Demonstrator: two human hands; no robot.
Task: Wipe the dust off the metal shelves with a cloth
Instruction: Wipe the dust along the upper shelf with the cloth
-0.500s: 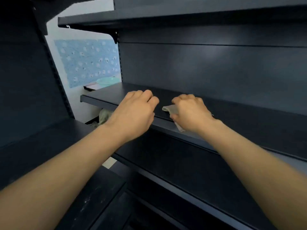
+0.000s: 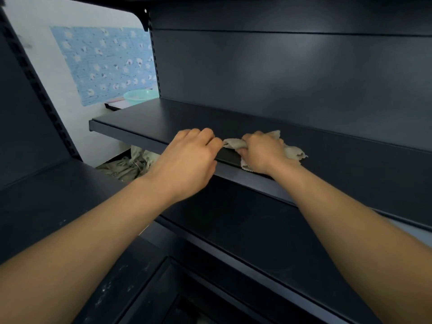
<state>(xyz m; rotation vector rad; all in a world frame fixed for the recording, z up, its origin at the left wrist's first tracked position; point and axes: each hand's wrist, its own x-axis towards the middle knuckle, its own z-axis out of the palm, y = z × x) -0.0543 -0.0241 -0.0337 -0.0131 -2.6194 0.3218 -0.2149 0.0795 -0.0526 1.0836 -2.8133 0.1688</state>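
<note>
Forearms reach up from the bottom of the view to a dark metal shelf (image 2: 145, 118); your left hand (image 2: 187, 160) curls empty over its front lip, fingers together, bracing. Your right hand (image 2: 261, 153) is clamped on a crumpled beige cloth (image 2: 293, 152) at the shelf's front edge. Flatten the cloth, press evenly, and sweep toward the back panel (image 2: 280, 73).

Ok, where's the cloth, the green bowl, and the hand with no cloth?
cloth (image 2: 293, 152): head view, on its frayed right flap.
green bowl (image 2: 138, 95): head view, on its rim and inner wall.
left hand (image 2: 187, 157): head view, on the back of the hand.
</note>
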